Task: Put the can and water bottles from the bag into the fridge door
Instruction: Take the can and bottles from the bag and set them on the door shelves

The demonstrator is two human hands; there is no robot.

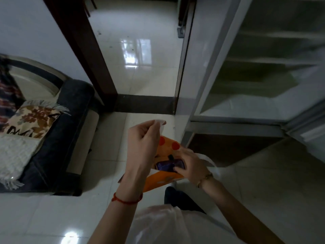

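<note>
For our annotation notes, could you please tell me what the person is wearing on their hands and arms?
Both hands are bare, without gloves. The left hand has a thin red thread bracelet at its wrist; the right hand has a slim gold-coloured bracelet. No sleeves are in view on either arm.

Bare floor (105, 152) between sofa (75, 97), left, and open fridge (211, 59), right.

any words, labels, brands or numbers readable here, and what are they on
Nothing here can be read.
Pale marks on the orange bag, near its lower edge: too blurred.
Label on the purple can inside it: none legible.
Dark marks on the cushion: too blurred to tell if letters.
</note>
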